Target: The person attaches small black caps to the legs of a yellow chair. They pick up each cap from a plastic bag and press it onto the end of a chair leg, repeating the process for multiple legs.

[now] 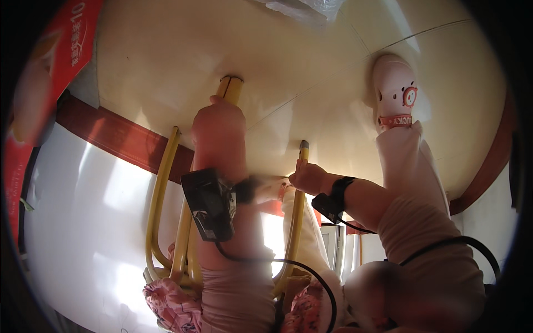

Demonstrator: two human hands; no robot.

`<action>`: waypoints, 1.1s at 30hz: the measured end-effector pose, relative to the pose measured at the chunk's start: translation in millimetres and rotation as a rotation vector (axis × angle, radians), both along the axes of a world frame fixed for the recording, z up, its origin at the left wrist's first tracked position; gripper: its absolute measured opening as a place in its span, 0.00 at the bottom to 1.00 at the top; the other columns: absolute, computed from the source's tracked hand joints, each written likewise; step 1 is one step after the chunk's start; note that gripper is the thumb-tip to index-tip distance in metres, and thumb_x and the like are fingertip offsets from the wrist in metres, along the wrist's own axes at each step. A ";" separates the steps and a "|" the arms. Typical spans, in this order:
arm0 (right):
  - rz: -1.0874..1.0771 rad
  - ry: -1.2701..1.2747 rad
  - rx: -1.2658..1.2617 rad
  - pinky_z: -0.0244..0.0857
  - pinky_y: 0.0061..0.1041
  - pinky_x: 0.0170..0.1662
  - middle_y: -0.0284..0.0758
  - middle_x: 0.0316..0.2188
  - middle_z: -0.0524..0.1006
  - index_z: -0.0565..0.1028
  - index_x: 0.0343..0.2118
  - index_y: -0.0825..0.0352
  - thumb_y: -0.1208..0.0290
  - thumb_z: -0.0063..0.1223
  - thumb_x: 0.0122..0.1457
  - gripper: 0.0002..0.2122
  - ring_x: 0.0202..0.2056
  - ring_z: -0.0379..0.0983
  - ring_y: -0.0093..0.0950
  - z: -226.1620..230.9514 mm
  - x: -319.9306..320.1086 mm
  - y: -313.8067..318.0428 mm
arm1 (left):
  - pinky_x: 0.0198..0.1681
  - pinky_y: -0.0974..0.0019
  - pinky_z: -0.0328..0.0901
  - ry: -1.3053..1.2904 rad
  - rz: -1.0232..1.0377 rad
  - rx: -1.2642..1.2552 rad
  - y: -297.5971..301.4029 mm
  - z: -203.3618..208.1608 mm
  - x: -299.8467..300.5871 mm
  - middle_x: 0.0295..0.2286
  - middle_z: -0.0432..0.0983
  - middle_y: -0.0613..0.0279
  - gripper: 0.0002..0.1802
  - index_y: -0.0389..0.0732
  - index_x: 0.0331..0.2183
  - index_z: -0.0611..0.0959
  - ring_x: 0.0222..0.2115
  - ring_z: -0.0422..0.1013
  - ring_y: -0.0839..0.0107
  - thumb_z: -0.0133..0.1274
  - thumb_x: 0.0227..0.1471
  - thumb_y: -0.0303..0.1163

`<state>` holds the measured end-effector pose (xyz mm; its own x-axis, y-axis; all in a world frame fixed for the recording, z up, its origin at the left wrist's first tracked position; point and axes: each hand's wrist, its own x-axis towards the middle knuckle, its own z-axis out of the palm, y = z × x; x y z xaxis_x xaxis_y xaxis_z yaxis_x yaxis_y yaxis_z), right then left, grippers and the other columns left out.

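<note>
A yellow tubular metal frame (155,205) stands in front of me with several of its legs pointing up; it looks like an upturned stool or chair. My left hand (219,133) is closed around one yellow leg (232,89), whose end sticks out past the fingers. Further right, my right hand (312,176) grips another leg (298,222) just below its grey end cap (304,144). Pink patterned fabric (172,302) lies at the lower ends of the tubes. Black devices (208,205) are strapped to both wrists, with cables trailing from them.
Beige tiled floor (311,72) spreads ahead, edged by a dark red skirting (122,139) and a white wall (94,222). A red printed box (61,61) is at far left, clear plastic (311,8) at the top. My foot in a pink clog (393,83) rests on the right.
</note>
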<state>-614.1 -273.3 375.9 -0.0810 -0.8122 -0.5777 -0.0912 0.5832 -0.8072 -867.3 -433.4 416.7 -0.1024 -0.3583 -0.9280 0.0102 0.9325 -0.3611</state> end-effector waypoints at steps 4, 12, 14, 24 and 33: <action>-0.212 0.072 0.034 0.71 0.32 0.23 0.51 0.25 0.72 0.71 0.19 0.69 0.73 0.51 0.44 0.05 0.29 0.73 0.43 2.2 44.5 -11.6 | 0.42 0.54 0.69 -0.010 -0.062 0.032 11.4 3.3 23.3 0.39 0.76 0.45 0.23 0.38 0.52 0.67 0.41 0.73 0.50 0.31 0.60 0.38; -0.056 -0.250 0.093 0.71 0.34 0.37 0.47 0.32 0.73 0.76 0.29 0.70 0.70 0.46 0.53 0.09 0.37 0.74 0.42 10.7 45.4 -5.4 | 0.37 0.57 0.71 0.078 -0.013 -0.040 20.8 6.2 53.5 0.35 0.77 0.51 0.27 0.44 0.57 0.63 0.37 0.75 0.56 0.41 0.55 0.33; 0.010 -0.291 0.077 0.70 0.35 0.41 0.47 0.35 0.74 0.77 0.33 0.70 0.69 0.43 0.57 0.12 0.39 0.74 0.43 4.9 48.7 -1.7 | 0.28 0.62 0.68 0.200 -0.089 -0.022 23.4 6.5 63.8 0.28 0.75 0.54 0.20 0.44 0.50 0.70 0.29 0.75 0.60 0.42 0.56 0.35; 0.128 -0.234 0.013 0.69 0.37 0.41 0.45 0.36 0.75 0.76 0.36 0.70 0.72 0.42 0.56 0.11 0.40 0.74 0.42 3.2 79.8 23.5 | 0.26 0.64 0.65 0.293 -0.191 0.000 42.5 5.1 95.2 0.26 0.73 0.56 0.17 0.42 0.44 0.74 0.25 0.73 0.62 0.47 0.53 0.37; 0.122 -0.255 0.250 0.68 0.35 0.39 0.46 0.33 0.77 0.76 0.30 0.70 0.75 0.46 0.51 0.07 0.37 0.75 0.42 -48.4 -77.8 13.1 | 0.39 0.55 0.67 0.251 0.150 -0.014 48.5 -3.6 73.0 0.36 0.74 0.52 0.23 0.41 0.47 0.72 0.36 0.74 0.56 0.41 0.57 0.48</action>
